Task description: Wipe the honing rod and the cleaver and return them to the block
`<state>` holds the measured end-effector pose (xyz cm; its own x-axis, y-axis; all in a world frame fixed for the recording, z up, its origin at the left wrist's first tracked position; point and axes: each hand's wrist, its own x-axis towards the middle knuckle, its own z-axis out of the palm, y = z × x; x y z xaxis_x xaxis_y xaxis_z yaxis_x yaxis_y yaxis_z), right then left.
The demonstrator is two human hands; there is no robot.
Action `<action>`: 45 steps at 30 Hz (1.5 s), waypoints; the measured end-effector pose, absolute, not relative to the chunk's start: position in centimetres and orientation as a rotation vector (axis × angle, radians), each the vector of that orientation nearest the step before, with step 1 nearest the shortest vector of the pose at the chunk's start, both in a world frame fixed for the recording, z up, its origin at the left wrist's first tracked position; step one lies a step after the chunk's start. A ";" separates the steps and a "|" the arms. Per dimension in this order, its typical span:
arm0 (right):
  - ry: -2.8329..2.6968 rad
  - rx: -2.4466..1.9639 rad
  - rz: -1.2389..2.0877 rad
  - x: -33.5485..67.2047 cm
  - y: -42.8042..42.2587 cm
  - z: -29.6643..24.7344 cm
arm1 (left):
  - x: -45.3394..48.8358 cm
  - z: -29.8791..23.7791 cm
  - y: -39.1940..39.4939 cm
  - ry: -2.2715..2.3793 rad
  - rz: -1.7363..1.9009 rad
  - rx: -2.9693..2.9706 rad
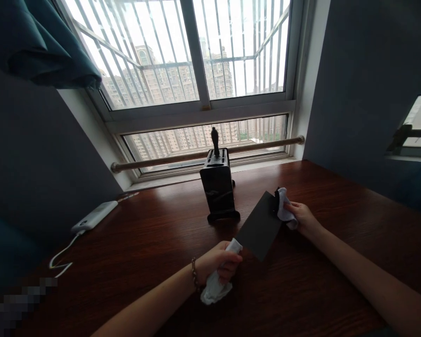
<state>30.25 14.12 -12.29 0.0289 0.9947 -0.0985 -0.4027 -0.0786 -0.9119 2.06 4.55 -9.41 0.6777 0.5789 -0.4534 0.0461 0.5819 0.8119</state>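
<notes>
A cleaver with a broad, dark, rectangular blade [261,227] is held between my two hands above the table, its blade slanting up to the right. My left hand [222,262] is closed around its handle end, with a white cloth [215,289] wrapped in the grip and hanging below the fist. The handle itself is hidden. My right hand [303,219] pinches a white and black cloth [284,208] against the blade's far end. Just beyond the blade stands a black knife block [218,189] with one dark knife handle [215,140] upright in its top.
The dark reddish wooden table [154,224] runs up to a barred window. A white device [94,216] with a white cable [61,250] lies at the left edge. A wooden rail [168,160] crosses the window behind the knife block. A blue-green curtain [52,47] hangs upper left.
</notes>
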 end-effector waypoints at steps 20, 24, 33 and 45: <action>-0.603 -1.092 1.525 27.2 11.3 -12.8 | 1.9 -9.5 4.6 0.687 0.406 0.783; -0.600 -1.091 1.589 26.1 10.2 -12.7 | 1.7 -9.6 4.6 0.680 0.411 0.754; -0.666 -1.087 1.804 24.1 8.0 -11.9 | 1.5 -10.3 5.2 0.557 0.454 0.632; -1.137 -1.132 2.221 26.6 8.5 -10.7 | 1.4 -10.5 5.4 0.529 0.472 0.583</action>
<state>26.62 8.47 -10.74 -0.5927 0.6461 -0.4809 0.0126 -0.5896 -0.8076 1.45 5.43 -10.54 0.7658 0.5520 -0.3299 -0.2648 0.7381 0.6205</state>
